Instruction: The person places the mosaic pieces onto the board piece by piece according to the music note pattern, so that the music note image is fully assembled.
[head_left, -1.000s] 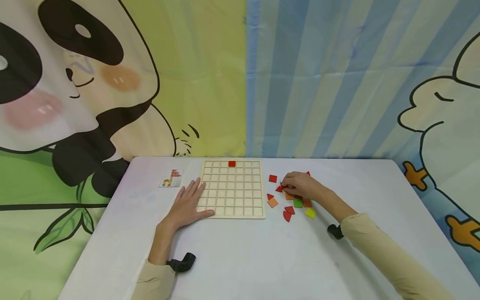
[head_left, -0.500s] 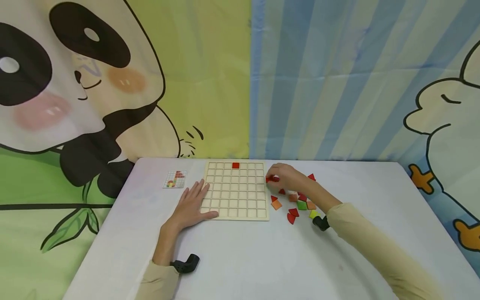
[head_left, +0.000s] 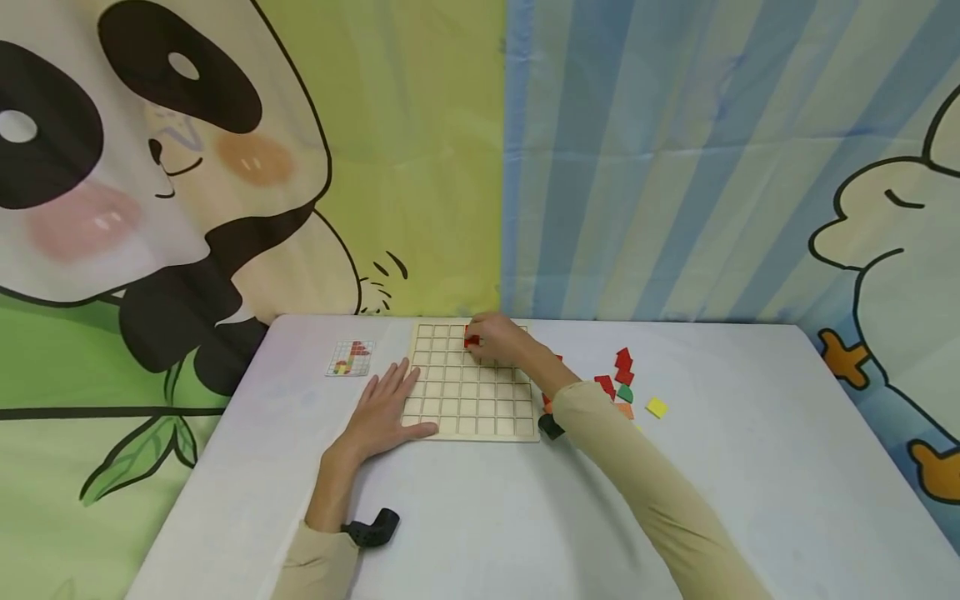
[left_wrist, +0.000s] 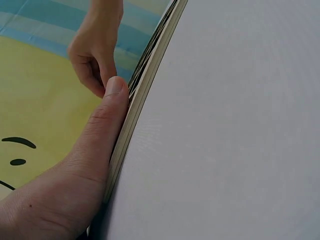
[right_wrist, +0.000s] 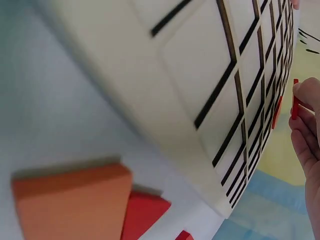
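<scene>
A pale wooden board [head_left: 459, 407] with a grid of square cells lies on the table. My left hand [head_left: 381, 412] rests with spread fingers on its left edge, the thumb along the near corner. Over the far rows, my right hand [head_left: 497, 340] pinches a thin red tile [right_wrist: 295, 102] between thumb and fingers. In the right wrist view that tile is tipped on edge, close to another red tile [right_wrist: 277, 112] set in the board. In the left wrist view the left thumb [left_wrist: 102, 120] lies along the board's side, with the right hand beyond it.
Right of the board lie loose red tiles [head_left: 623, 360], a green piece [head_left: 625, 393], a yellow square [head_left: 657, 407] and an orange block [right_wrist: 72, 202]; the right forearm partly covers them. A small pattern card [head_left: 350, 358] lies left of the board. A printed curtain [head_left: 660, 167] hangs behind the table.
My right hand has left the loose pieces and moved left, carrying a red tile across the board's right edge to its far rows. The left hand stays put on the board.
</scene>
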